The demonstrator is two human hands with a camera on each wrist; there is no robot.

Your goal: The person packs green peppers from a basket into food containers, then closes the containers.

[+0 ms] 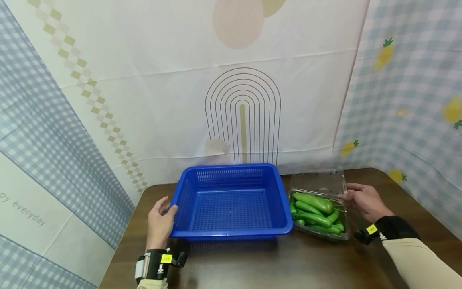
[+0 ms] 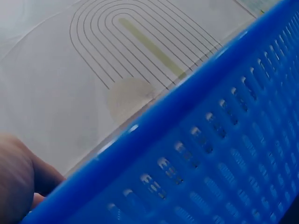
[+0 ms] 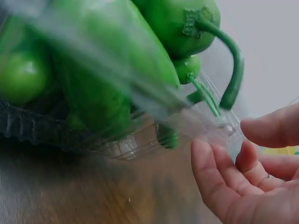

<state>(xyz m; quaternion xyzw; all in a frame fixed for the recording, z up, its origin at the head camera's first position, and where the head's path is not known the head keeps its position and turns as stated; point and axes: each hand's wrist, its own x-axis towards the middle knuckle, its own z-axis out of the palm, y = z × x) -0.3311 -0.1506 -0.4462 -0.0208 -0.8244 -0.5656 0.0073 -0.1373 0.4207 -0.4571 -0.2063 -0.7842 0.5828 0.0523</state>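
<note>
A blue plastic basket [image 1: 231, 233] with slotted walls stands on the table, nothing lying inside it. At its left side my left hand [image 1: 160, 224] holds the rim, thumb over the top edge and fingers outside; part of this grip shows at the lower left of the left wrist view. To the right of the basket stands a clear plastic box [image 1: 321, 235], its clear lid [image 1: 317, 182] raised at the back. Long glossy green peppers [image 1: 314, 218] with stems fill the box. My right hand [image 1: 368, 202] pinches the clear plastic [image 3: 217, 133] near the box's right corner.
The brown wooden table [image 1: 238, 265] carries the basket and box side by side, nearly touching. A patterned white cloth [image 1: 162, 120] hangs right behind the table, with blue checked cloth [image 1: 404, 120] on the right side.
</note>
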